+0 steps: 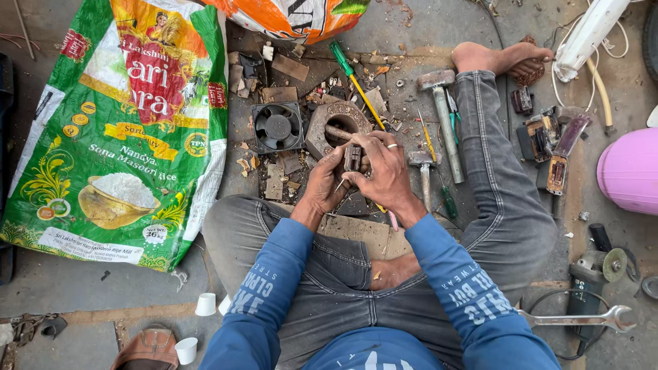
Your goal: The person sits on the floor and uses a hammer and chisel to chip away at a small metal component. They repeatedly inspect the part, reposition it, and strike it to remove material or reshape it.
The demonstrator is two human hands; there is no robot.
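**Both hands closed on a small metal part above the floor**

At the far left a large green printed sack (116,130) lies flat on the concrete floor (82,288), with two small white cups (196,327) below it. Just right of the sack sits a square black fan (277,127), and beside that a round, rusty metal housing (337,122) among scraps of debris.

The left hand (325,183) is curled shut, its fingers gripping the lower left side of a small dark metal part (352,157) and a thin metal pin that sticks out below it. The part sits between the two hands, just in front of the housing. The right hand (386,170), a ring on one finger, closes over the part from the right and top, fingertips touching it.

Further right lie a green-handled screwdriver (353,75), two hammers (439,116), and more small parts beside the person's outstretched jeans leg. A pink round object (629,170) sits at the right edge, with an angle grinder (593,274) and a spanner (582,319) below it.
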